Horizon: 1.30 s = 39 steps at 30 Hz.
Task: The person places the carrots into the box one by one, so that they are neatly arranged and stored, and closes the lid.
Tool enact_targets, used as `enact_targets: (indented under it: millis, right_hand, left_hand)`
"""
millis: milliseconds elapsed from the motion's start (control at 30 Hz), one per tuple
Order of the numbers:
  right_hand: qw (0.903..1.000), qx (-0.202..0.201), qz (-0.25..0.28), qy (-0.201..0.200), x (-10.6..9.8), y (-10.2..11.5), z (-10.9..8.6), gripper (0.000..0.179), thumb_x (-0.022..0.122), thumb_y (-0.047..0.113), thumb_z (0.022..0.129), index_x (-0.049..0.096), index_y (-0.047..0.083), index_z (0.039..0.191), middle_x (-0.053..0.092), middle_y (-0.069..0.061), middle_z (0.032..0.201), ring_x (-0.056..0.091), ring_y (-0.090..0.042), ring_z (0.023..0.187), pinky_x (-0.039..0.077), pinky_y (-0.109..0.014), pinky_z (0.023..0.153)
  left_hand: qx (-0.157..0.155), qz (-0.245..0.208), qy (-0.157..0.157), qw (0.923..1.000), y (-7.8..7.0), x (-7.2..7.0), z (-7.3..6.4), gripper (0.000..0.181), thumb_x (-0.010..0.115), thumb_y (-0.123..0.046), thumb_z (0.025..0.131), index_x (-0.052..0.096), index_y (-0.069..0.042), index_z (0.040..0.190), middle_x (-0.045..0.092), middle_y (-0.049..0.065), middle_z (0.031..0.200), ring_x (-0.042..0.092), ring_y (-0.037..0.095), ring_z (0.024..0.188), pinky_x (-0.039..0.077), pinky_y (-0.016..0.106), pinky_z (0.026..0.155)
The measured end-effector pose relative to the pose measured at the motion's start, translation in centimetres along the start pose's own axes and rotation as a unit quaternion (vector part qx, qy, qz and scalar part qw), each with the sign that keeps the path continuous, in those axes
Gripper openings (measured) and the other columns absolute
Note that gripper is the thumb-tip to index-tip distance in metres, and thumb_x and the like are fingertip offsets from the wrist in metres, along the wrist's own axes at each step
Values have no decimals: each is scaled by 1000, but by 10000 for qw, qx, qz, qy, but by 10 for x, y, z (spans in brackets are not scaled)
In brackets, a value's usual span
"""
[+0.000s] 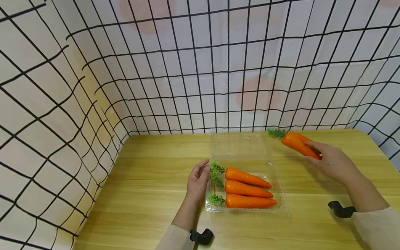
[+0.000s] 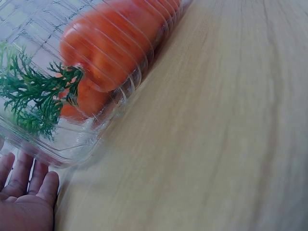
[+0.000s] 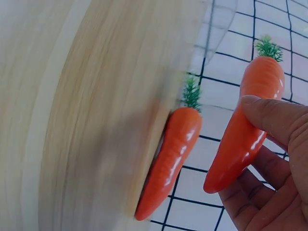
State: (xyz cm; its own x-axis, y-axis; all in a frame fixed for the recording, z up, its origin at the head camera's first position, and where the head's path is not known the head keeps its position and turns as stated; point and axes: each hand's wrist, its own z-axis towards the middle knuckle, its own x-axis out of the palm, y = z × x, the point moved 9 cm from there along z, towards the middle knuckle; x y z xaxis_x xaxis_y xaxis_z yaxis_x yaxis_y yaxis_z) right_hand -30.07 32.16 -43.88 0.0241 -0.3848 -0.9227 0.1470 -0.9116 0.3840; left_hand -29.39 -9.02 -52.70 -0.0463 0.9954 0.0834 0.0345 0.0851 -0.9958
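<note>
A clear plastic clamshell box (image 1: 278, 179) lies with its lid (image 1: 239, 144) folded back. Inside are three orange toy carrots (image 1: 251, 201), side by side, their green tops to the left. My left hand (image 1: 197, 181) is at the box's left wall; in the left wrist view its fingers (image 2: 47, 188) extend loosely at the box's corner. Over to the right, my right hand (image 1: 334, 163) pinches another carrot (image 3: 263, 79) between thumb and fingers, its green top pointing away. One more carrot (image 3: 173, 149) lies on the table just beyond it, mostly overlapped in the head view.
The wooden table (image 1: 149, 189) ends at the back and sides against a black wire grid (image 1: 214, 84) with white sheeting behind it. Each wrist wears a black strap mount (image 1: 202, 237).
</note>
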Motion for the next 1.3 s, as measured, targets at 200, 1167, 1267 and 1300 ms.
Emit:
enact_targets:
  millis: [200,1167,1267,1300]
  right_hand:
    - [9999,-119,77,-34,-2,14,-6,65,64,43,100,49,2,148,64,-33,122,65,-39,94,53,-53,75]
    - [9966,-781,60,-272,-5,83,-34,51,76,27,93,62,8,138,72,-14,111,60,-22,85,52,-39,70]
    - [9965,-805,54,-223,-3,89,-37,52,75,26,94,61,8,139,72,-16,117,61,-22,87,53,-40,71]
    - [9966,-796,81,-184,-2,91,-38,52,75,27,94,61,8,140,72,-17,119,61,-21,87,53,-39,70]
  left_hand:
    - [2,19,5,10000,-1,0,-1,37,57,-19,104,61,-8,139,67,7,112,55,8,91,49,21,80]
    - [55,-11,-25,10000,-1,0,-1,38,57,-20,104,60,-6,139,67,4,109,56,8,89,49,20,79]
    - [90,-23,-23,10000,-2,1,-1,39,57,-19,104,59,-4,140,67,3,108,55,7,87,49,20,78]
    - [115,-36,-10,9999,-2,1,-1,39,57,-20,104,59,-2,140,67,2,107,55,7,87,48,20,78]
